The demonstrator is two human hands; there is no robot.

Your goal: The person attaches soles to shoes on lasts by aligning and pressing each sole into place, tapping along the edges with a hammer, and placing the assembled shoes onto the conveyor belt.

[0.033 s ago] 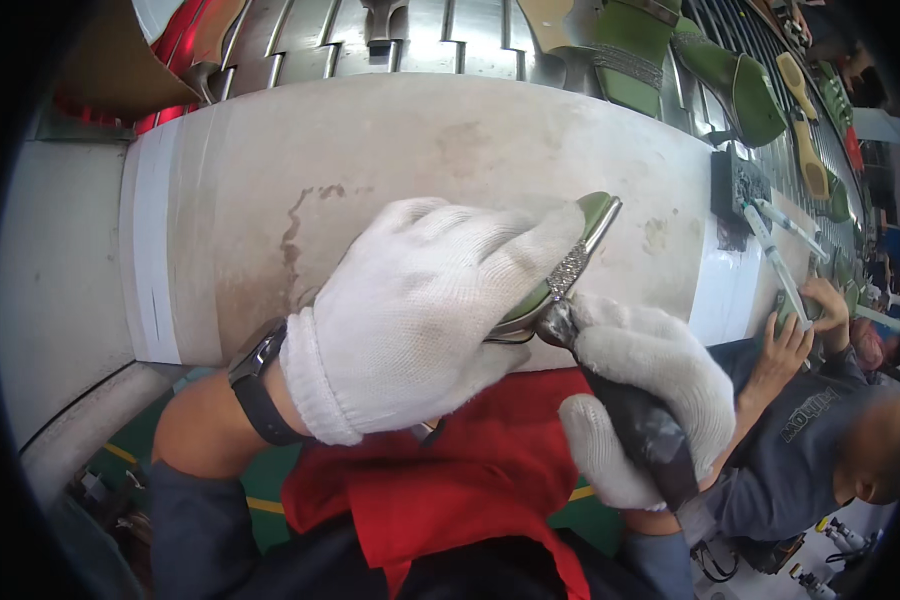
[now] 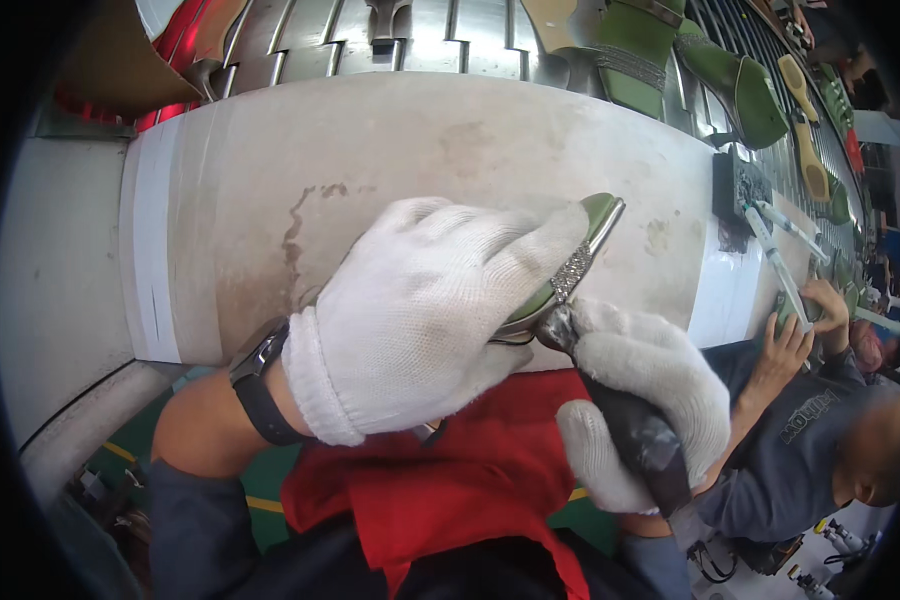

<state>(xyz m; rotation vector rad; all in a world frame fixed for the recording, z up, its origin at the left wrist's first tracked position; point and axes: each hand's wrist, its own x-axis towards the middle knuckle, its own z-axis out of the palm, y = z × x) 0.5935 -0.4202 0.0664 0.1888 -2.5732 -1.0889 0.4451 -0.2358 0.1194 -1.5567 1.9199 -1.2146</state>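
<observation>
My left hand (image 2: 400, 310), in a white knit glove, is closed over a green sandal (image 2: 600, 208) with a silver edge. A glittery strap (image 2: 572, 272) crosses the sandal just past my fingertips; the rest of the shoe is largely covered by the glove. In my gloved right hand (image 2: 675, 375) is a dark tool with a thick handle (image 2: 638, 425), its fingers wrapped around it. The tool's rounded dark end meets the sandal's side edge by the strap. Exactly what kind of tool it is I cannot tell.
Ahead runs a stained pale work board (image 2: 450, 140). Beyond it, a metal slat conveyor (image 2: 460, 35) carries green sandals (image 2: 635, 55) and tan soles (image 2: 810, 165). A dark block (image 2: 738, 190) with syringes (image 2: 775, 260) stands at right, near a co-worker's hands (image 2: 795, 330).
The sandal and my left hand have shifted very slightly to the right. The handle end of the tool has swung a little to the left, with my right hand still around it.
</observation>
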